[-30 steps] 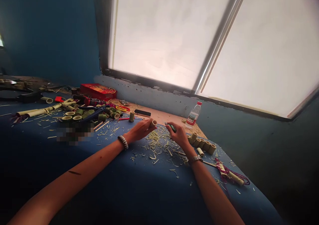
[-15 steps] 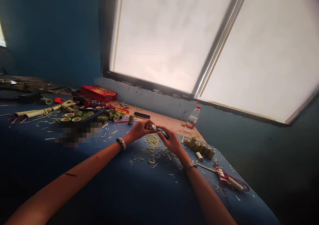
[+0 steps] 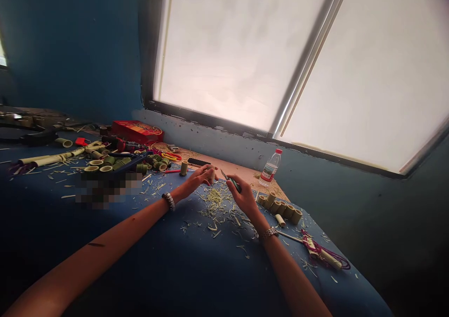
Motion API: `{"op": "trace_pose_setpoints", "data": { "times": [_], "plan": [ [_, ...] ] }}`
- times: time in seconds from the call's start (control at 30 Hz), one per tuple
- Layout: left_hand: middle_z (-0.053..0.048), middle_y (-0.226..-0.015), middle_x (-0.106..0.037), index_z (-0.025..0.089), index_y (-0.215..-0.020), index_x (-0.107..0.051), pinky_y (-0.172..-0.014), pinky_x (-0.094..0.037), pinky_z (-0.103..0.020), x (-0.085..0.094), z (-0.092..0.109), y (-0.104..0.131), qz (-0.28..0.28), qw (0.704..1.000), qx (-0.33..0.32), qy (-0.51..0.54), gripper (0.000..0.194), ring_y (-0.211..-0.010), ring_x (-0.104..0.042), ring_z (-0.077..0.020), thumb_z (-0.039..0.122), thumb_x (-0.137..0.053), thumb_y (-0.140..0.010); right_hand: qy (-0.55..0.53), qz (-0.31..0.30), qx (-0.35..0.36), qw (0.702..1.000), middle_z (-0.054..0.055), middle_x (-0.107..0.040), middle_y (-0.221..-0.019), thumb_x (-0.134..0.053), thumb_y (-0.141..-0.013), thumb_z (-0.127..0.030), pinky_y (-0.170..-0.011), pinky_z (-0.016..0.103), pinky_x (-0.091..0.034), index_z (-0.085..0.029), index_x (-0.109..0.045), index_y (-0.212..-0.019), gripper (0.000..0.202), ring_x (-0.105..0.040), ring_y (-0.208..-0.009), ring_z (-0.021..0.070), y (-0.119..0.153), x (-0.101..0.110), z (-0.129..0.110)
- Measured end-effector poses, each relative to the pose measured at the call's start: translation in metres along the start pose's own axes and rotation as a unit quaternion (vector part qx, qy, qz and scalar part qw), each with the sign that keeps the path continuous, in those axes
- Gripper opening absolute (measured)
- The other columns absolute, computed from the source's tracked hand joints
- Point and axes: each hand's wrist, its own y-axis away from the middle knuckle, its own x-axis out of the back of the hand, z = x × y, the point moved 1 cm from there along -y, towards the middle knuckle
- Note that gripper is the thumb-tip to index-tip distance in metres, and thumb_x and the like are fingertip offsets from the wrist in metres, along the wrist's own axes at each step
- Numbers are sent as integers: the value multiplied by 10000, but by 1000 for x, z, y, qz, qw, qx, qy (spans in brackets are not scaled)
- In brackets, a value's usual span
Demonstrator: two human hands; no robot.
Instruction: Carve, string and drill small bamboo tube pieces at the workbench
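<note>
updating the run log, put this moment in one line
left hand: holds bamboo piece | right hand: holds knife | blade: apart from bamboo piece | table: shavings

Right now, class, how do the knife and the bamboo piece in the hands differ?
The knife has a slim, pointed blade; the bamboo piece is a stubby tube.
The knife's handle is dark green; the bamboo piece is pale tan.
The right hand grips the knife; the left hand holds the bamboo piece.
Shared: both are held.

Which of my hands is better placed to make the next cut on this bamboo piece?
Likely your right hand: it holds the knife, its blade near the bamboo piece, while your left hand holds that piece.
</note>
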Motion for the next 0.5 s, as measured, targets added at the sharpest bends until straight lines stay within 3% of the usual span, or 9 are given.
{"op": "trace_pose_setpoints", "data": {
  "times": [0.1,0.23,0.33,0.5],
  "plan": [
    [-32,-898,-619,174,-1131,-563,-744,-458,-315,0,-2,1,6,999,18,49,505,-785,-559,-164,639,-566,-935,33,3,9,999,51,-741,-867,-505,-1012,-558,-670,273,-459,-162,-710,-1145,465,-672,-723,186,1,-2,0],
    [-10,-822,-557,193,-952,-518,-712,-436,-309,-1,-6,1,7,991,47,127,372,-779,-539,-177,535,-651,-885,68,-11,32,997,78,-765,-987,-540,-1006,-522,-775,303,-496,-197,-698,-1153,391,-715,-860,228,2,-6,-2],
    [-20,-830,-544,195,-876,-512,-726,-440,-310,-1,-6,1,-24,984,56,168,304,-819,-545,-191,453,-671,-864,76,-12,31,997,76,-768,-1024,-567,-997,-496,-795,314,-505,-217,-693,-1149,341,-725,-891,241,2,-8,-2],
    [-36,-835,-537,174,-878,-585,-758,-450,-325,0,-8,3,-74,979,73,173,299,-786,-500,-185,470,-596,-921,78,-20,33,996,74,-769,-1068,-561,-1004,-481,-792,309,-506,-228,-690,-1155,322,-731,-921,244,2,-9,-3]
  ]
}}
